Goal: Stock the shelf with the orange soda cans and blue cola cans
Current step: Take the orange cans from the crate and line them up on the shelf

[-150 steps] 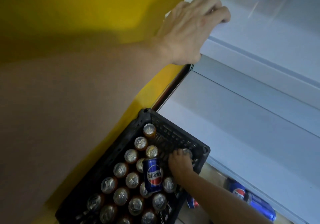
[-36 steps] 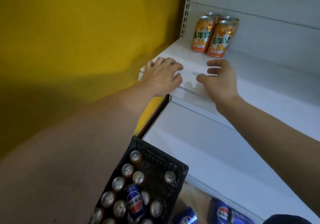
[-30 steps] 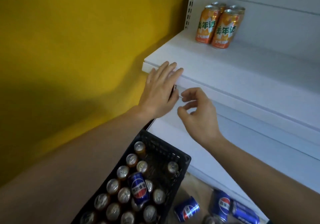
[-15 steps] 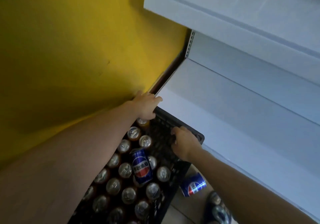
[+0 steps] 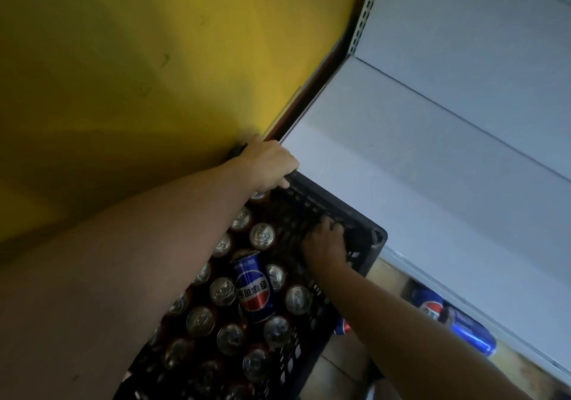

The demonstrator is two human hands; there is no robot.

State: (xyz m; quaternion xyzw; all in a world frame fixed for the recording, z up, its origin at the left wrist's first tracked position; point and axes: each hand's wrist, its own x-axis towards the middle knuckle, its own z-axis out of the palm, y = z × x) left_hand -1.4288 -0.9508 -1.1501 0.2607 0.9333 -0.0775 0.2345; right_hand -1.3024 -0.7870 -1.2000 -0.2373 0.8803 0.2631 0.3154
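Left hand [image 5: 268, 164] curls its fingers over the far left corner rim of the crate [image 5: 372, 245]. Right hand [image 5: 326, 243] is down inside the crate's far right corner, and it is too dark to tell whether it grips anything. One blue cola can [image 5: 253, 286] lies on its side atop the upright cans [image 5: 262, 235] mid-crate, just near-left of the right hand, long axis near-to-far, top toward the far rim. More blue cans [image 5: 432, 307] lie right of the crate, partly hidden under the shelf [image 5: 401, 152].

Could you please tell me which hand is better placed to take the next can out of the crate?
Right. The right hand is down inside the black crate, close to the upright cans, while the left hand grips the crate's far rim.
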